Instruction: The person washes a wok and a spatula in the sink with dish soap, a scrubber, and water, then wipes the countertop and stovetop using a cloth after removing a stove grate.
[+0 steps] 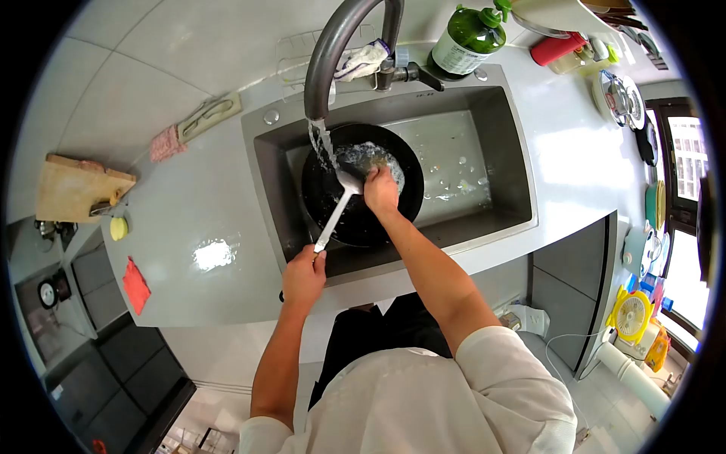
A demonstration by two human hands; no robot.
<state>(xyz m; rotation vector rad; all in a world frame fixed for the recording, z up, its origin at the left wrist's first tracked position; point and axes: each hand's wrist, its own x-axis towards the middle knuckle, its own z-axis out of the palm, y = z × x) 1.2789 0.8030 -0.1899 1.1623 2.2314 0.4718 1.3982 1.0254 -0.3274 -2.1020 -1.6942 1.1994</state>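
My left hand (304, 276) is closed around the handle end of a long metal spatula (333, 221), near the sink's front edge. The spatula slants up over a black wok (411, 170) that sits in the sink (488, 97). At the spatula's head, my right hand (382, 189) has its fingers curled together; what they hold is hidden. Water runs from the grey faucet (316, 91) into the wok beside the spatula head. Suds and water lie in the wok under my right fingertips.
A green pump bottle (469, 41) stands behind the sink, and a white glove (363, 60) hangs by the faucet. On the left counter are a wooden cutting board (79, 185), a red cloth (136, 285) and a pink cloth (166, 144). Bowls (620, 98) stand at right.
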